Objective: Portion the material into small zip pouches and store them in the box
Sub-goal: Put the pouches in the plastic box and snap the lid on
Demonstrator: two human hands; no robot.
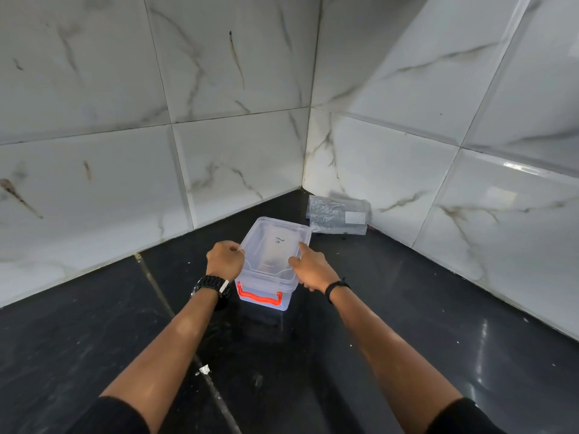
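Note:
A clear plastic box [264, 294] with an orange-red latch handle [259, 296] on its near end stands on the black counter. Its clear lid [275, 245] lies on top, with a small dark mark on it. My left hand [224, 260] grips the lid's left edge. My right hand [310, 267] holds the right edge, index finger stretched along the rim. What is inside the box is too faint to tell. A packet of clear zip pouches [338, 215] with a white label lies in the corner behind the box.
The black counter [391, 308] runs into a corner of white marbled wall tiles [219, 89] at the back and right. A small white scrap [204, 369] lies on the counter seam near my left forearm.

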